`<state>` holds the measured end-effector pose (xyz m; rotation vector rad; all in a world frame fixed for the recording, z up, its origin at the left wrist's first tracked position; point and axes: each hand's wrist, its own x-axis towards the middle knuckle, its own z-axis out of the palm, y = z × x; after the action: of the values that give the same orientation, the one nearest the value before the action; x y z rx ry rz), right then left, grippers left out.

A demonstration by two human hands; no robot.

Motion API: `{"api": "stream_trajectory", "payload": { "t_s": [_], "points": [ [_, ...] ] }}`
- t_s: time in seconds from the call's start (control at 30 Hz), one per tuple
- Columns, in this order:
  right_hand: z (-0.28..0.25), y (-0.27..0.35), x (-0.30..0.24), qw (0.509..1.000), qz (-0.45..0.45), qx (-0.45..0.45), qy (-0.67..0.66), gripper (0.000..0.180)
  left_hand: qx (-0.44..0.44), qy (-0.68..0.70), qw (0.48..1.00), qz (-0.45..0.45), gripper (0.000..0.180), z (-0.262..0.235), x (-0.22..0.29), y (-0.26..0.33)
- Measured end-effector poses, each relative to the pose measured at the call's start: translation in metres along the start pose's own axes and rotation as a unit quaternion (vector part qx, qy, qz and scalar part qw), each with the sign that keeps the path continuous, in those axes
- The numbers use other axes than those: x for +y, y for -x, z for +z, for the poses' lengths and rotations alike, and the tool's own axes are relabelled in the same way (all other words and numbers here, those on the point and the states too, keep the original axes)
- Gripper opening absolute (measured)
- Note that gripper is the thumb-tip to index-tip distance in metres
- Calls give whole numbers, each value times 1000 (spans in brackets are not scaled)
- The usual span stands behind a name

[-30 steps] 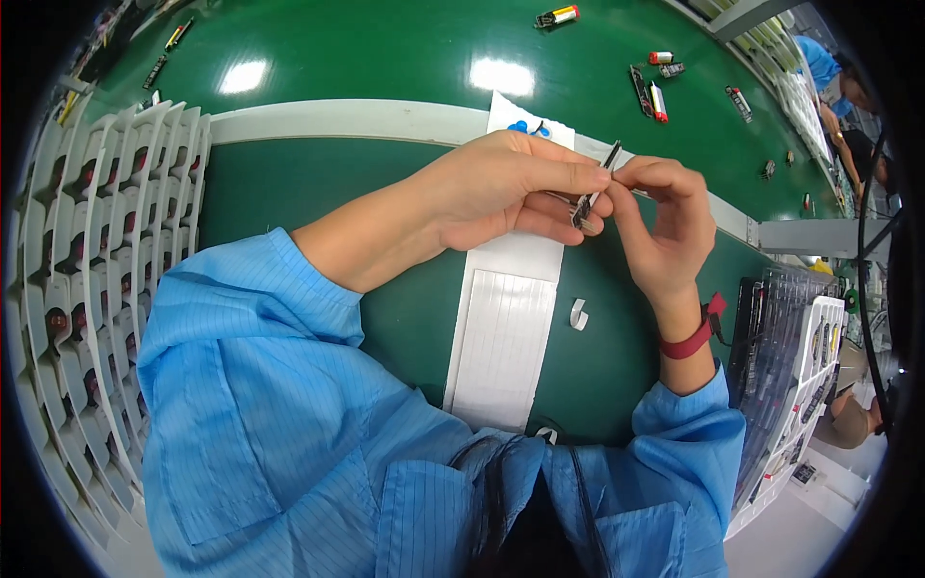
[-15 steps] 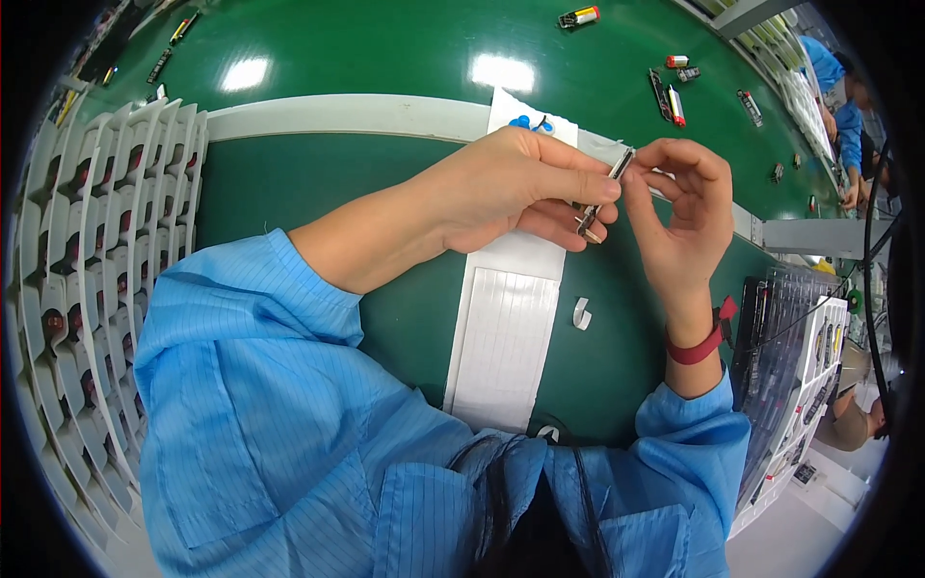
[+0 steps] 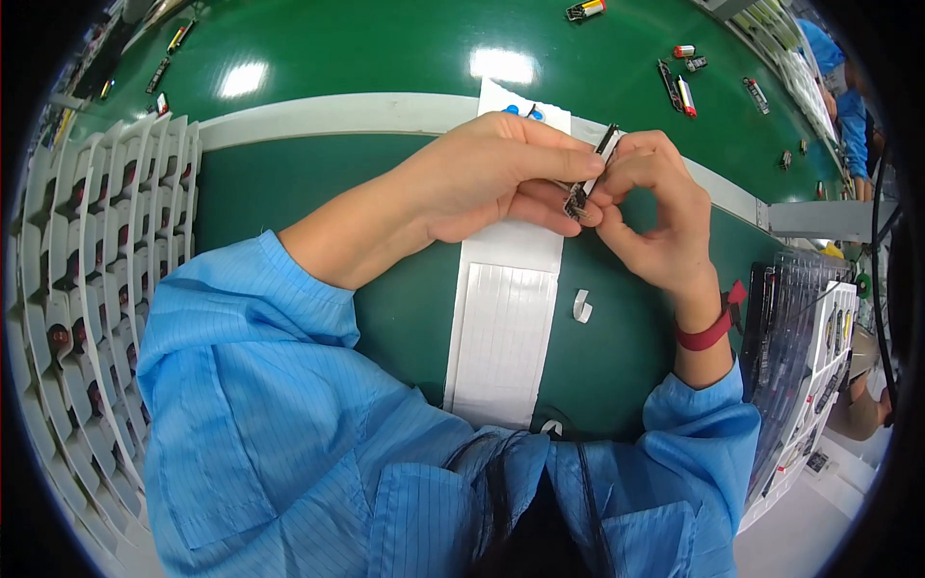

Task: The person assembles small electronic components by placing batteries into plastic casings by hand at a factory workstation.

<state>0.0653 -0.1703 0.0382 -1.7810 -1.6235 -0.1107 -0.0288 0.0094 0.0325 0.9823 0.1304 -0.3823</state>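
My left hand [image 3: 501, 173] pinches a slim black circuit board [image 3: 580, 197] with a white strip along it, thumb on top and fingers beneath. The board is tilted, its dark upper end pointing away from me. From the right, my right hand [image 3: 665, 207] has its fingers curled in against the board's edge, thumb and fingertips close together; its exact grip is partly hidden. Below my hands lies a long white backing sheet [image 3: 515, 252] with a stack of ruled white strips [image 3: 503, 332] on it. A curled white scrap [image 3: 582, 306] sits to its right.
White slotted trays [image 3: 96, 289] with dark and red parts stand at left. Clear and white trays [image 3: 805, 385] stand at right. Beyond a pale rail [image 3: 337, 116], boards and batteries [image 3: 685, 96] lie on the green surface [image 3: 385, 53]. A person in blue [image 3: 848, 116] is at far right.
The board has turned in my left hand, and its white strip shows more. My right hand has moved lower along the board, its fingers curling in more.
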Motion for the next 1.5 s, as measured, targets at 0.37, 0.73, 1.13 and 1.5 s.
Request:
{"api": "stream_trajectory", "payload": {
  "t_s": [0.37,0.73,1.13,1.5],
  "points": [
    [16,-4,-8,945,145,243,-166,30,14,-29,999,12,27,5,0,0],
    [5,3,4,995,3,101,5,28,-26,1,999,-30,25,-4,3,-1],
    [14,-3,-4,961,75,237,-123,28,-24,9,1000,-18,27,-3,5,-1],
    [17,0,9,970,-108,193,98,28,-28,52,998,-18,28,-1,-1,-1]
  ]
}}
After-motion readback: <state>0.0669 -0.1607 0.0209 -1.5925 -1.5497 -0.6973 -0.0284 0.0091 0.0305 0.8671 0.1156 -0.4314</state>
